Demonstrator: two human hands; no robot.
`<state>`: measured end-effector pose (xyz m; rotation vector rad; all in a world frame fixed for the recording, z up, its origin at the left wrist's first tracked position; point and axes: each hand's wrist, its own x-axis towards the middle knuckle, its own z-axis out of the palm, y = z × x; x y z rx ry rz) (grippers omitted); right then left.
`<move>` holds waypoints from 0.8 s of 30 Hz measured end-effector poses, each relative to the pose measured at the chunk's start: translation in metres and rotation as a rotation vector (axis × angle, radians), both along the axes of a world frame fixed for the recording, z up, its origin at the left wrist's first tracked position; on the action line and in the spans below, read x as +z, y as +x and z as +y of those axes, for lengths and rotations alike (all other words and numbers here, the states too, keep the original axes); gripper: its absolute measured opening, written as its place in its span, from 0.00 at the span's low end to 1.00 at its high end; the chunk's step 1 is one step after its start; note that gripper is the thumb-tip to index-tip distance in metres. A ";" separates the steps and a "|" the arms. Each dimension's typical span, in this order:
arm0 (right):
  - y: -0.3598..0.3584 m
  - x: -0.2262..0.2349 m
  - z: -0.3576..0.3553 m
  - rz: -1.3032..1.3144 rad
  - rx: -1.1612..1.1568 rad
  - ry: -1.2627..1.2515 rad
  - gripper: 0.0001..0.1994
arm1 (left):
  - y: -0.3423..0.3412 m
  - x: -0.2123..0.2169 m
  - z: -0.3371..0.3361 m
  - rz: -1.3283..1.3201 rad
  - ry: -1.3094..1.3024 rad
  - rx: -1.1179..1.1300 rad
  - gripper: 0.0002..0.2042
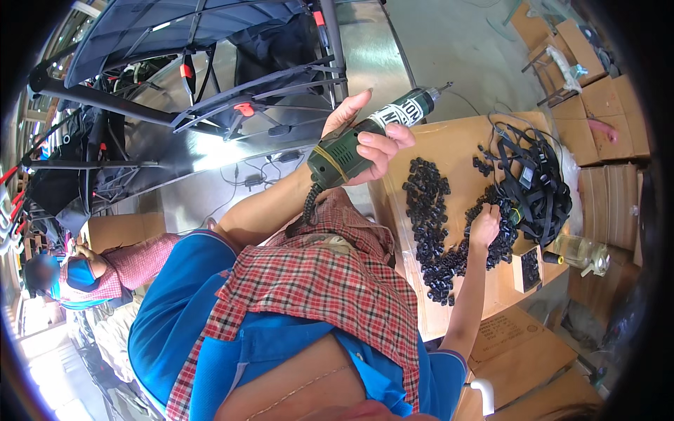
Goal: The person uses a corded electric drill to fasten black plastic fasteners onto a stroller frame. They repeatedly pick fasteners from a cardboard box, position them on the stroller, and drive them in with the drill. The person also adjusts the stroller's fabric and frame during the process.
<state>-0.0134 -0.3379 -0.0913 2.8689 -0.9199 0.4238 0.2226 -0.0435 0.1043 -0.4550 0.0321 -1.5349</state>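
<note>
My left hand (368,140) is wrapped around a green electric screwdriver (351,144), held up in the air with its bit pointing to the upper right; a coiled black cord hangs from its rear end. My right hand (486,224) reaches down to a heap of small black plastic parts (432,224) spread on a cardboard-covered table (449,140). Its fingers are curled into the heap, and whether they hold a part is hidden. A plaid cloth (316,281) lies over my blue shirt.
A tangle of black straps (537,186) lies at the table's far right, with a clear glass bottle (581,252) and a small box of black parts (526,270) beside it. Dark folding frames with fabric (210,84) stand on a metal surface. A masked person (77,277) sits at left. Cardboard boxes (597,91) are stacked at right.
</note>
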 end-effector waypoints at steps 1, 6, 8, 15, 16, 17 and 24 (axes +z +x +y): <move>0.000 -0.003 -0.002 0.022 -0.002 -0.003 0.10 | 0.000 0.000 0.002 0.025 -0.003 -0.002 0.31; -0.002 -0.004 -0.009 0.049 -0.007 -0.005 0.10 | 0.000 0.003 0.011 0.054 0.005 -0.018 0.31; 0.002 0.007 -0.004 0.009 -0.058 0.032 0.09 | 0.002 0.002 0.016 0.035 0.016 -0.012 0.30; 0.021 0.045 -0.005 -0.415 -0.023 0.273 0.08 | 0.014 0.011 0.044 -0.650 0.343 0.085 0.29; 0.025 0.053 -0.002 -0.445 -0.007 0.297 0.08 | 0.011 0.016 0.046 -0.732 0.435 0.105 0.30; 0.032 0.060 0.002 -0.478 0.008 0.332 0.10 | 0.011 0.017 0.048 -0.798 0.410 0.125 0.31; 0.119 0.130 0.093 -0.886 0.151 1.021 0.10 | 0.029 0.031 0.080 -1.106 0.429 0.188 0.41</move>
